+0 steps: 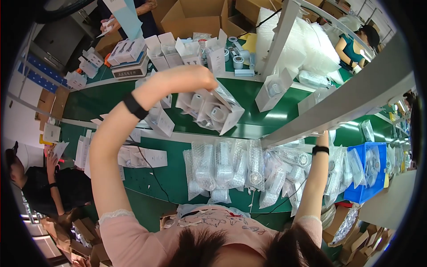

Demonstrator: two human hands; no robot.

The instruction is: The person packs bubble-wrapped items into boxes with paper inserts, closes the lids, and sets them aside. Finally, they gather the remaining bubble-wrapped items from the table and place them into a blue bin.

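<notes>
My left hand (203,79) reaches across the green conveyor belt, fingers curled at the upper edge of an open white carton (231,116). The carton tilts over the belt. Inside it sit rounded white devices (218,113) and clear wrapping. My right arm stretches forward on the right, and my right hand (323,139) is mostly covered by a grey metal beam (338,102); its fingers do not show. Below the hands, several bubble-wrapped white parts (223,164) lie in a row on the green bench (144,189).
A blue bin (356,193) with bagged parts stands at the right. Another open white carton (272,91) is on the belt. More white cartons (162,49) line the far shelf. A dark cable (153,171) crosses the bench. Co-workers are at the left, far side and far right.
</notes>
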